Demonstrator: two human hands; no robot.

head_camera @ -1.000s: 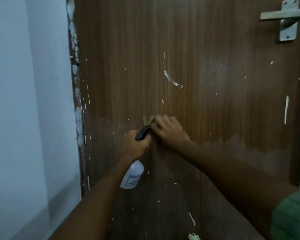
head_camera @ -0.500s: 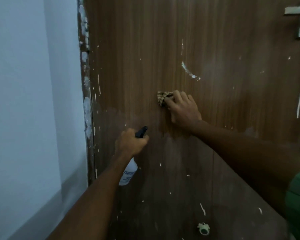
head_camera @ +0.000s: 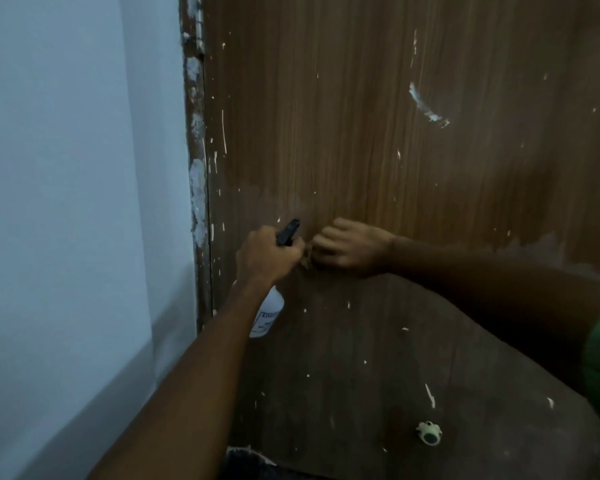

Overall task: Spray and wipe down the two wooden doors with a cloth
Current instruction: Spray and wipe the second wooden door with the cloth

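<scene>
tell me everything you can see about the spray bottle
The spray bottle has a white, plastic-looking body with a label of small dark print, too blurred to read, and a black trigger head whose nozzle points up and to the right at the wooden door. It hangs roughly upright, tilted slightly, close in front of the door's lower half near its left edge. The left hand grips it around the neck and trigger, hiding that part. How much liquid it holds cannot be told.

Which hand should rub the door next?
The right hand. It already presses the cloth against the wooden door, so it can likely carry on wiping. The left hand is busy gripping the spray bottle.
</scene>
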